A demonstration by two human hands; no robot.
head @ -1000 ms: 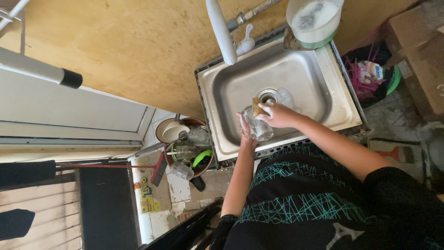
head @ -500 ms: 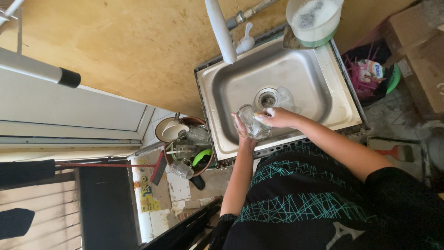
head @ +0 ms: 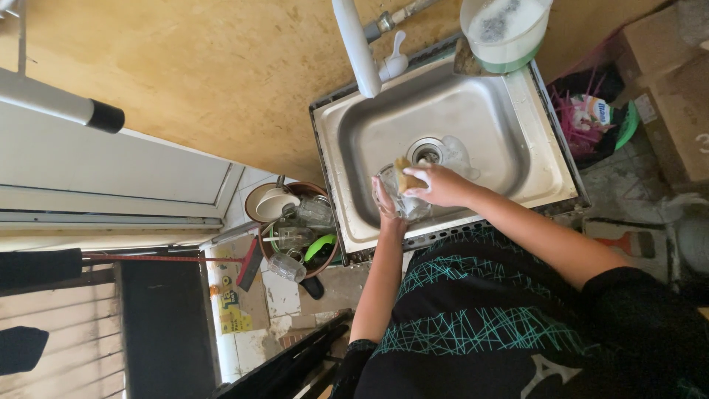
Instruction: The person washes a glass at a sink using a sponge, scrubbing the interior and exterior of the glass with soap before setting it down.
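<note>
Steel sink (head: 517, 148), left hand (head: 385, 208) gripping glass (head: 397, 198), right hand (head: 442, 185) pressing sponge (head: 405, 176)

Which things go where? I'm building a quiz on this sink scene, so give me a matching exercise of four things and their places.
Things:
1. clear glass
2. yellow sponge
3. white tub of soapy water
4. brown basin of dishes

Places:
A. on the floor beside the sink
B. on the sink's far rim
C. in the left hand
D. in the right hand

Pairs: 1-C, 2-D, 3-B, 4-A
</note>
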